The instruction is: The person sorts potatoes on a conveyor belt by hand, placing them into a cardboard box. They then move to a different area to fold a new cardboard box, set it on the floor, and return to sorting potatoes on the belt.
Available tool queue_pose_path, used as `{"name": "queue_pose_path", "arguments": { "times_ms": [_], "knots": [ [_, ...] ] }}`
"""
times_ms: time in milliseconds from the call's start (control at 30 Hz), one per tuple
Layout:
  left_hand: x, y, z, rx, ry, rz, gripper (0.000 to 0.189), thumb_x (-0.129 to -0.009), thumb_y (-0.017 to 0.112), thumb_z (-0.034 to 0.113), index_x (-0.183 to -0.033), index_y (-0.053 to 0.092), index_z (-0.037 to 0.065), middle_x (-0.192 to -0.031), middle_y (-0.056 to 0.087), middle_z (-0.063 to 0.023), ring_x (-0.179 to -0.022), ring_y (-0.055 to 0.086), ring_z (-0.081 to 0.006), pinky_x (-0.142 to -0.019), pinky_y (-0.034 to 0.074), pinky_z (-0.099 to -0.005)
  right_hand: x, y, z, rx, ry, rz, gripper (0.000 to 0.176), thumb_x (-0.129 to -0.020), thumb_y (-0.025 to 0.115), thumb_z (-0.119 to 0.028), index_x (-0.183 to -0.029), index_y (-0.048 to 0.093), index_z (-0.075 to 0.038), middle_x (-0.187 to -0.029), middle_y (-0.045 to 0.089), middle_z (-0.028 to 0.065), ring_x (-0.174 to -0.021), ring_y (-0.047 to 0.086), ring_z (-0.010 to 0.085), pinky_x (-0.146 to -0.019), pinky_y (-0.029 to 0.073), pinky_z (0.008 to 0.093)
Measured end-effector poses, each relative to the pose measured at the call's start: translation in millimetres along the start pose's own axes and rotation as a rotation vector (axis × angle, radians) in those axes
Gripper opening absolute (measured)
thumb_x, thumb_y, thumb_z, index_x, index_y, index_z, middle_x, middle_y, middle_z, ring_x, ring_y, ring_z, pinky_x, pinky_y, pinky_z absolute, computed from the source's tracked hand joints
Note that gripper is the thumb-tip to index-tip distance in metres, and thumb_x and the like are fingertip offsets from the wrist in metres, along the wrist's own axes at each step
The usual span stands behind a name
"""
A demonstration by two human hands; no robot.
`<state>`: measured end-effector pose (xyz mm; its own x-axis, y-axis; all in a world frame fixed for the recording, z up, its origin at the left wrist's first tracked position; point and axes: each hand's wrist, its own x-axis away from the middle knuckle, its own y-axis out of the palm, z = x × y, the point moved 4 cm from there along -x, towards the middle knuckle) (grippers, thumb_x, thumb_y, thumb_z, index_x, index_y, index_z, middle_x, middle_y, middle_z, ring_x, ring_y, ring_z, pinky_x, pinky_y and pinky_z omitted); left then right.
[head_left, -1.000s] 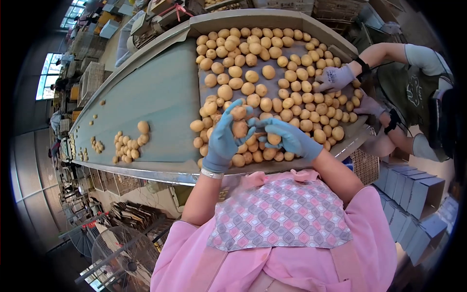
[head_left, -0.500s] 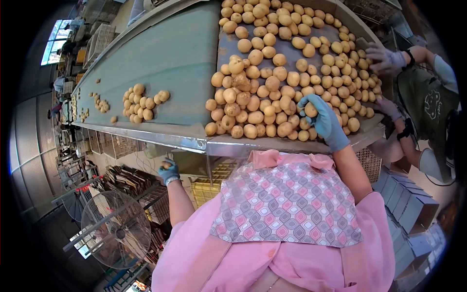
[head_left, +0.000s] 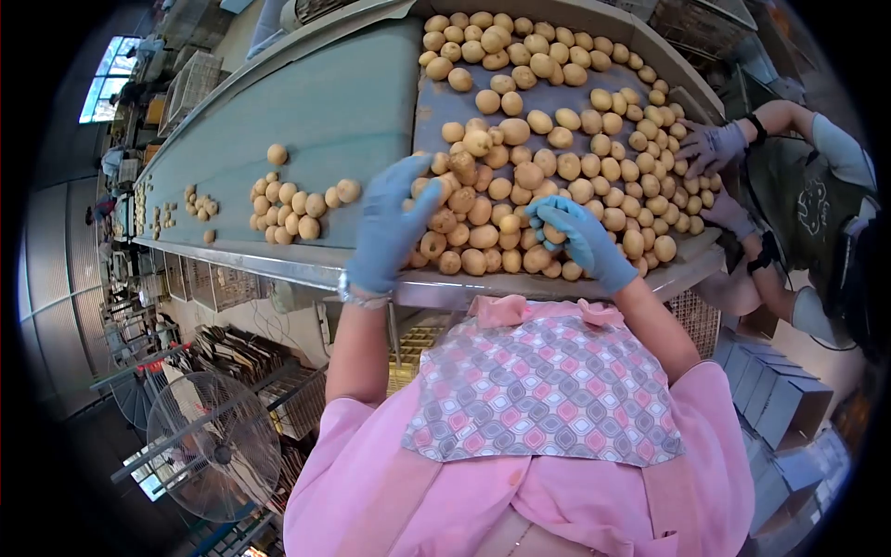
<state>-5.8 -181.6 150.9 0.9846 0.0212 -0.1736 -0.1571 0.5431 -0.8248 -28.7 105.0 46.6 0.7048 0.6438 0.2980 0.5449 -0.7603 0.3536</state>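
Observation:
Many round yellow-brown potatoes [head_left: 529, 174] cover the grey sorting surface [head_left: 455, 97]. My left hand [head_left: 394, 218], in a blue glove, is at the left edge of the pile, thumb and fingers apart, with no potato seen in it. My right hand [head_left: 585, 241], also gloved in blue, is over the near part of the pile, its fingers curled round a potato [head_left: 554, 234]. A smaller cluster of potatoes [head_left: 290, 209] lies on the green belt [head_left: 343, 102] to the left.
A co-worker's two gloved hands [head_left: 713, 147] touch potatoes at the right end. The metal edge [head_left: 445, 292] of the table runs in front of me. Below it are a yellow crate [head_left: 404, 357] and, at lower left, a large fan [head_left: 218, 450]. Grey boxes [head_left: 775, 390] stand at lower right.
My left hand has come up from below the table edge to the pile, and the potato it held is gone from it. My right hand has moved left. The belt's cluster has shifted right.

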Motion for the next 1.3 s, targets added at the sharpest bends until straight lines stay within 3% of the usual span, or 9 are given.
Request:
{"name": "queue_pose_path", "arguments": {
  "times_ms": [33, 333, 467, 567, 767, 1000, 1167, 1267, 1300],
  "knots": [
    [-8, 25, 17, -0.179, 0.247, -0.025, 0.046, -0.093, 0.07, 0.024, -0.135, 0.06, 0.006, -0.126, 0.067, -0.016, -0.117, 0.065, -0.0318, -0.1, 0.052, -0.0402, 4, -4, -1, 0.001, 0.011, 0.012, 0.035, -0.108, 0.053, -0.033, -0.12, 0.07, -0.004, -0.105, 0.063, -0.0004, -0.092, 0.062, 0.0094, -0.08, 0.052, 0.0233],
    [-63, 86, 4, -0.253, 0.104, -0.294, 0.044, -0.09, 0.073, 0.029, -0.126, 0.059, 0.008, -0.112, 0.065, -0.0147, -0.102, 0.067, -0.0361, -0.086, 0.055, -0.0445, 26, -39, 1, -0.05, -0.193, 0.212, 0.034, -0.107, 0.057, -0.031, -0.12, 0.071, -0.003, -0.115, 0.067, 0.0023, -0.102, 0.065, 0.0112, -0.085, 0.055, 0.0251],
    [-58, 68, 4, 0.522, -0.262, -0.173, 0.051, -0.095, 0.064, 0.021, -0.142, 0.053, 0.005, -0.128, 0.063, -0.0134, -0.12, 0.064, -0.0287, -0.1, 0.053, -0.0398, -30, -50, -43, 1.053, -0.533, 0.578, 0.027, -0.095, 0.069, -0.023, -0.115, 0.071, -0.006, -0.113, 0.073, 0.0082, -0.102, 0.069, 0.0216, -0.08, 0.056, 0.033],
    [-43, 67, 3, 1.264, -0.436, -0.167, 0.052, -0.099, 0.051, 0.011, -0.149, 0.042, 0.0, -0.142, 0.051, -0.0181, -0.132, 0.056, -0.0332, -0.11, 0.05, -0.0445, -90, -67, -49, 1.71, -0.091, 0.589, 0.026, -0.09, 0.071, -0.02, -0.114, 0.07, -0.011, -0.11, 0.075, 0.0107, -0.103, 0.07, 0.0274, -0.082, 0.056, 0.0364],
    [-23, 71, -12, 2.168, -0.635, -0.193, 0.064, -0.098, 0.049, 0.011, -0.158, 0.031, 0.002, -0.162, 0.034, -0.019, -0.151, 0.032, -0.0445, -0.124, 0.032, -0.0579, -148, -96, -53, 1.793, 0.226, 0.453, 0.025, -0.089, 0.073, -0.02, -0.112, 0.069, -0.015, -0.11, 0.076, 0.0086, -0.101, 0.073, 0.0276, -0.081, 0.058, 0.0403],
    [-21, 79, -5, 1.593, -0.26, -0.284, 0.071, -0.093, 0.052, 0.0, -0.16, 0.029, 0.004, -0.162, 0.033, -0.0181, -0.15, 0.036, -0.0393, -0.124, 0.035, -0.0528, -154, -135, -113, 1.898, 0.08, -0.023, 0.028, -0.083, 0.065, -0.026, -0.109, 0.073, -0.017, -0.113, 0.074, 0.0091, -0.109, 0.069, 0.0258, -0.085, 0.058, 0.0453],
    [-28, 74, 14, 1.543, -0.359, -0.325, 0.069, -0.095, 0.052, -0.003, -0.159, 0.03, 0.006, -0.158, 0.038, -0.0163, -0.14, 0.049, -0.0304, -0.12, 0.042, -0.0467, -161, -148, -259, 1.627, -0.331, 0.942, 0.038, -0.101, 0.061, -0.044, -0.124, 0.069, -0.015, -0.114, 0.074, 0.0079, -0.102, 0.071, 0.0269, -0.083, 0.059, 0.046],
    [-28, 76, 10, 1.691, -0.486, -0.289, 0.064, -0.098, 0.052, 0.001, -0.159, 0.032, 0.006, -0.146, 0.05, -0.0162, -0.131, 0.057, -0.028, -0.113, 0.048, -0.0428, -153, -153, -212, 0.666, -0.606, 0.376, 0.042, -0.105, 0.057, -0.044, -0.127, 0.067, -0.01, -0.116, 0.074, 0.006, -0.104, 0.072, 0.022, -0.078, 0.06, 0.0388],
    [-26, 73, 9, 1.678, -0.505, -0.283, 0.052, -0.104, 0.053, 0.01, -0.154, 0.038, 0.006, -0.129, 0.059, -0.0131, -0.12, 0.063, -0.0244, -0.098, 0.055, -0.0361, -143, -141, -178, 0.265, -0.391, 0.31, 0.043, -0.106, 0.056, -0.043, -0.126, 0.067, -0.008, -0.115, 0.074, 0.0073, -0.107, 0.071, 0.02, -0.08, 0.06, 0.0354]
  ]
}}
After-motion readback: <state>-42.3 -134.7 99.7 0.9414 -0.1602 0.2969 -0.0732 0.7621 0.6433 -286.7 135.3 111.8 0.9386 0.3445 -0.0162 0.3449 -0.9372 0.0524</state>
